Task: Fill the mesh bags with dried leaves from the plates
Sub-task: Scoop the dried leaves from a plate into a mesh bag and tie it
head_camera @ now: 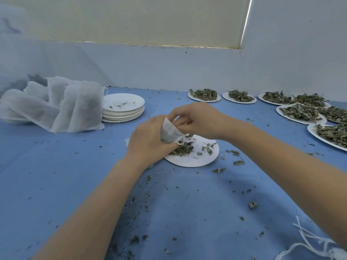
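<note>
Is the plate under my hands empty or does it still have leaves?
Not empty: the plate holds a small heap of dried leaves beside the mesh bag.

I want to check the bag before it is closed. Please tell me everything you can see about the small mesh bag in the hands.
The small mesh bag is white, thin, slightly see-through fabric, with dark contents showing faintly. It is tilted, mouth down-right over the plate of dried leaves. The left hand grips its side; the right hand pinches its upper edge.
</note>
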### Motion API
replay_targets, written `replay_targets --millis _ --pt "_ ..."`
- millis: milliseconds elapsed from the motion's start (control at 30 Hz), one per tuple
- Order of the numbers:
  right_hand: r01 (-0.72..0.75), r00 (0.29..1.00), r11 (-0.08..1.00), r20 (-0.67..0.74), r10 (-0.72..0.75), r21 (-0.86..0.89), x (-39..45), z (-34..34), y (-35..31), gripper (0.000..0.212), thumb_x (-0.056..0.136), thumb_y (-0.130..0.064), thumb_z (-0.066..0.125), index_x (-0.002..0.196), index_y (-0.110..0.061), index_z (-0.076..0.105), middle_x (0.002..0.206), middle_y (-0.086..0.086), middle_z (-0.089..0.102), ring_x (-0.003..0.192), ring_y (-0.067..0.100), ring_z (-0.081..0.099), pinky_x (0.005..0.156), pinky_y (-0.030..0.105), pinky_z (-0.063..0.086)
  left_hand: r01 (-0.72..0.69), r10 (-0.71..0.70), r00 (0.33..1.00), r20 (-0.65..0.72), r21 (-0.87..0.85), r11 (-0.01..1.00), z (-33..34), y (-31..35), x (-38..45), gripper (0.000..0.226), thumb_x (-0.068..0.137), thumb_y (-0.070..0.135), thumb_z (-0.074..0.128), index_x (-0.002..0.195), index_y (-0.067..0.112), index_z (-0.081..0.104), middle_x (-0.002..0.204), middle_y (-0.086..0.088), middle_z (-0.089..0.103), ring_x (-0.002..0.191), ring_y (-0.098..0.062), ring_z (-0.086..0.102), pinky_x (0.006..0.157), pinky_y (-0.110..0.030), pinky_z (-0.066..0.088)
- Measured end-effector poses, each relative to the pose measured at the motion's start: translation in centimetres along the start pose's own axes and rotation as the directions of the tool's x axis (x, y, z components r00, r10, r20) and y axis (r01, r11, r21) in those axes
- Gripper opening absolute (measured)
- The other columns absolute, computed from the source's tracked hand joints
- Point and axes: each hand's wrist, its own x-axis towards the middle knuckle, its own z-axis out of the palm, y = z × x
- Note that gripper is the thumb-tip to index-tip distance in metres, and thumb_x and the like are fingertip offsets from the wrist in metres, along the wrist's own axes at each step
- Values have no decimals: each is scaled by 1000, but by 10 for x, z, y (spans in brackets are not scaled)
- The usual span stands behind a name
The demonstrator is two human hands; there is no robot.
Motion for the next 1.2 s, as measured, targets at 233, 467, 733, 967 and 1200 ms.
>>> replay_targets --millis 233,467,733,967,1200 --pt "-9 985 999 -171 2 -42 5 12 -8 37 78 -5 59 61 -38 63 60 -6 65 40 9 53 44 17 45 -11 9 998 -59 -37 999 0 5 1 38 69 19 72 104 10 61 79 8 49 74 -17 47 57 -24 22" --pt "-62 987 990 139 79 -123 8 13 -10 32 88 -18 50 59 -30 54 34 -8 50 41 3 50 41 10 34 -25 20 999 -48 -104 994 -1 11 2 32 64 24 74 91 16 61 78 14 51 75 -14 48 60 -23 28" --pt "-80 997 941 30 74 329 5 -10 5 31 80 -8 65 98 -32 70 74 -11 73 53 20 68 41 17 42 30 -30 999 -25 -20 999 -9 -7 7 61 62 28 73 117 27 47 89 13 52 78 -14 47 63 -27 32" --pt "-68 975 960 -187 122 272 11 4 18 10 87 -21 66 96 -22 70 83 -7 70 58 12 65 53 24 52 102 -103 995 2 88 991 -20 -30 12 53 64 30 70 114 25 52 90 14 50 84 -15 47 70 -30 39" --pt "-113 987 949 73 140 -294 8 47 28 54 79 -61 60 123 -31 52 94 -9 43 89 13 43 74 28 35 137 -140 990 18 112 984 -15 -37 12 49 65 33 68 110 22 52 89 11 49 85 -17 48 70 -31 37"
